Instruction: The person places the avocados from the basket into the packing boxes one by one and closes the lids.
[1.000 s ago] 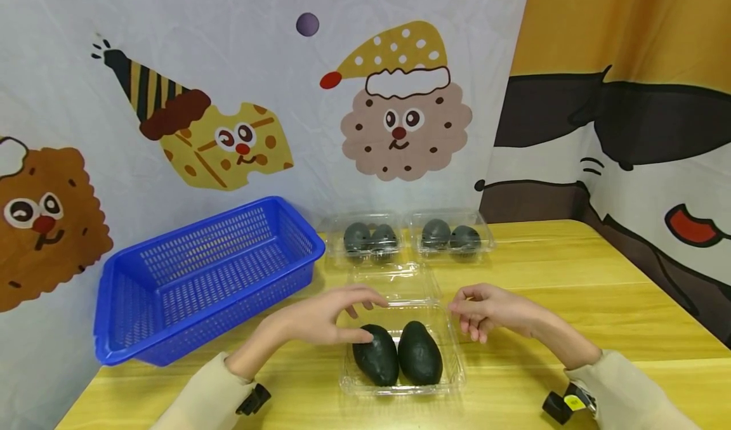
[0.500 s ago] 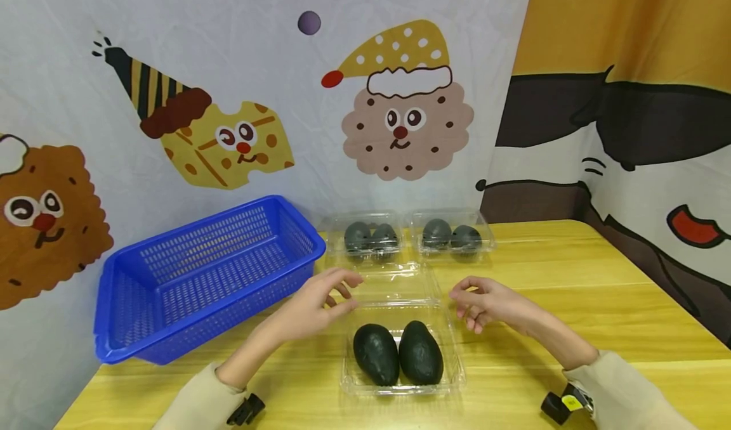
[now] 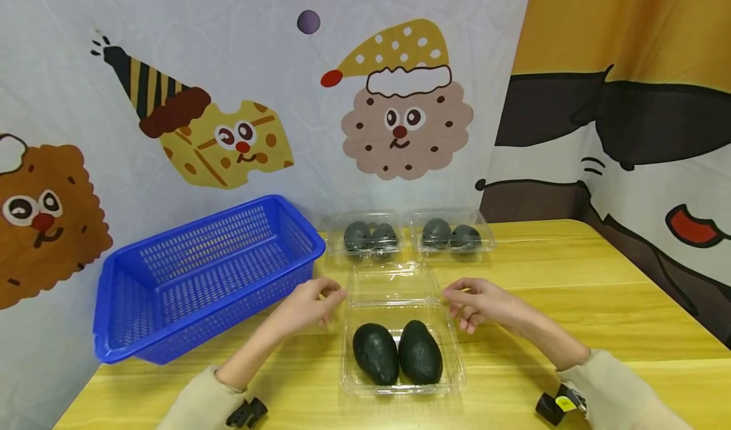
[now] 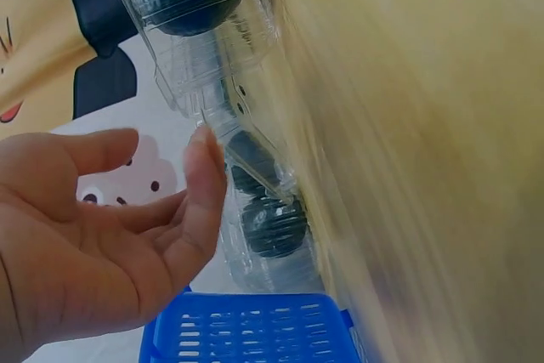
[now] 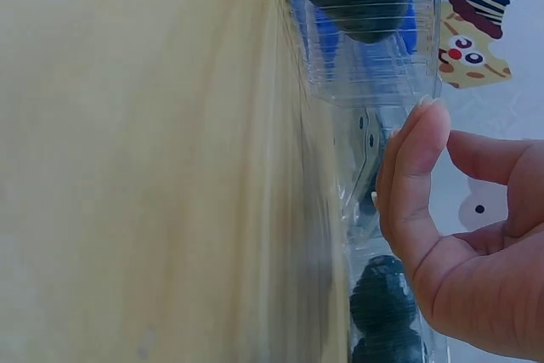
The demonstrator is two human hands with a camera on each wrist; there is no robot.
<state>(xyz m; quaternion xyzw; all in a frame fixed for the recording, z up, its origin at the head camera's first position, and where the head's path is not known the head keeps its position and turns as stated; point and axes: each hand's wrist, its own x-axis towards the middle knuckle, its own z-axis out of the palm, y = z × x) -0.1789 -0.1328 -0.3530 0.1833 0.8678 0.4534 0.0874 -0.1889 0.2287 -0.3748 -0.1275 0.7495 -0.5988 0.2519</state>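
Note:
An unlatched clear plastic clamshell box (image 3: 346,373) lies on the table, its lid (image 3: 394,285) folded back flat behind the base. Two dark green avocados, a left one (image 3: 375,354) and a right one (image 3: 421,354), sit side by side in the base. My left hand (image 3: 305,308) is just left of the lid, loosely bent and holding nothing; in the left wrist view this hand (image 4: 110,235) has thumb and fingers apart. Close to the lid's right edge is my right hand (image 3: 488,303). Its fingers bend loosely in the right wrist view, where the hand (image 5: 463,269) grips nothing; contact with the lid is unclear.
A blue perforated basket (image 3: 211,316) stands at the left. Against the back cloth are two closed clear boxes, a left box (image 3: 334,243) and a right box (image 3: 485,240), each with two avocados inside. The wooden table (image 3: 571,271) extends to the right.
My left hand has drawn back from the left avocado, first up and left, then down beside the lid. My right hand has shifted slightly left towards the lid. The box stays put.

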